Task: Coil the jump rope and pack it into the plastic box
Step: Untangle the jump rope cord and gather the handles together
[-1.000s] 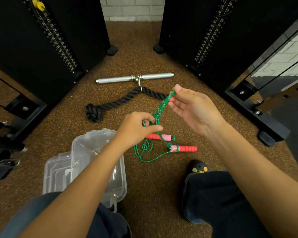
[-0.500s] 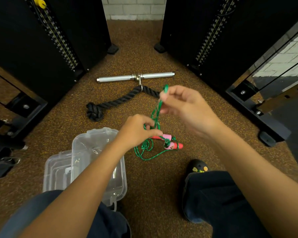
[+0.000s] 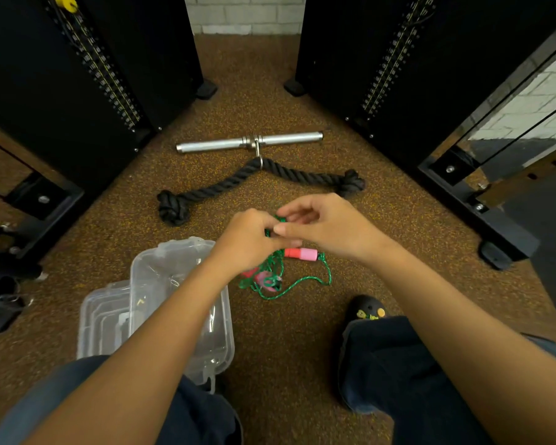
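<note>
Evidently both hands meet over the jump rope (image 3: 278, 268). The left hand (image 3: 249, 240) and right hand (image 3: 333, 229) each pinch green cord between curled fingers, likely gathering loops into one bundle. The slack and pink handles lie on the floor beneath. The plastic box (image 3: 161, 274) sits at eight o'clock, just beside the rope — it looks open, with its near rim unobstructed — while a shoe (image 3: 368, 311) crowds five o'clock.

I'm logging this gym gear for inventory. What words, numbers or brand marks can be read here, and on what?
None can be read.
The left weight stack strip: pale marks, too small and blurred.
The right weight stack strip: the same.
The shoe: coloured charms, no lettering legible.
</note>
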